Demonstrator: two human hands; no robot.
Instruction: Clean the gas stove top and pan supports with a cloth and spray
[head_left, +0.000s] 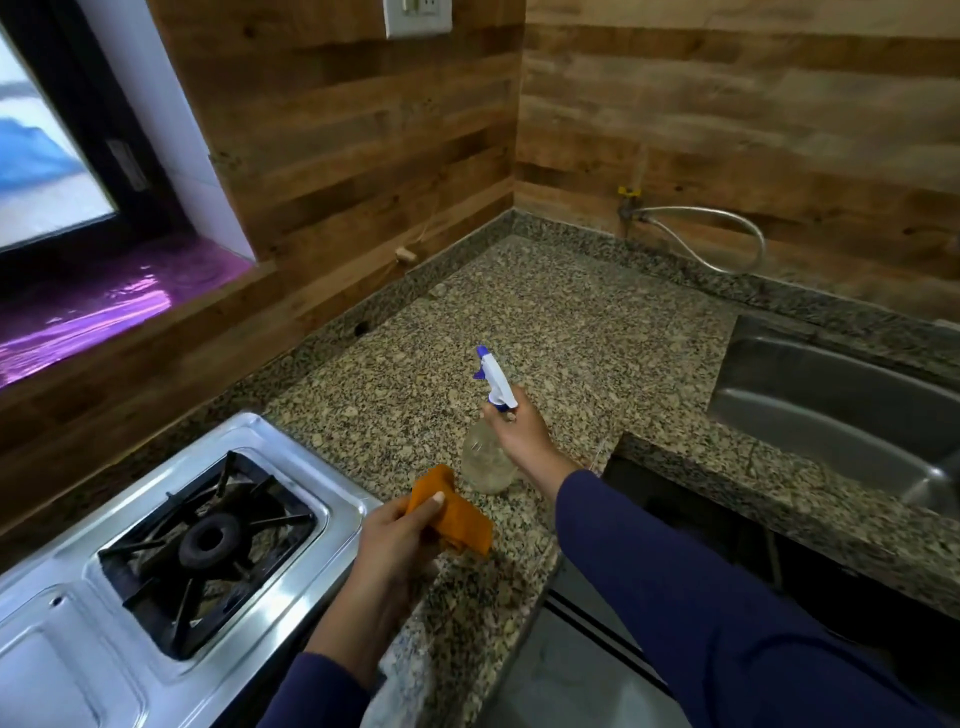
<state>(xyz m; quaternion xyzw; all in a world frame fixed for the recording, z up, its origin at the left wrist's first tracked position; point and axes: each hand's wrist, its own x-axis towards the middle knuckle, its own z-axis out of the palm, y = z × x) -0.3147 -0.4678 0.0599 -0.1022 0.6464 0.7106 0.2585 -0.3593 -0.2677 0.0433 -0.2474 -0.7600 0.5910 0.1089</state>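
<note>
On the granite counter (571, 312), your right hand (519, 436) curls round the neck of the spray bottle (485, 462), which looks light and probably slick. Your left hand (395, 540) pinches the limp orange cloth (462, 519).

The gas stove top (291, 613) is presenting pressed sheet metal, smooth and brightly reflective. The pan support (185, 597) is showing black metal with a dull, rough-looking finish. The cloth (460, 522) is appearing as soft orange fabric, matt and creased. The spray bottle (485, 460) is showing a clear, smooth plastic body; its trigger head (496, 379) is showing white and blue plastic with a slight sheen. The countertop (545, 322) is presenting speckled granite-like stone, smooth and faintly glossy. The sink (831, 395) is showing grey metal with a satin sheen. The wall (363, 130) is displaying matt wood-grain planks. The hose (727, 215) is showing shiny, silvery metal. The sleeve (701, 597) is appearing as dark blue matt cloth.
</note>
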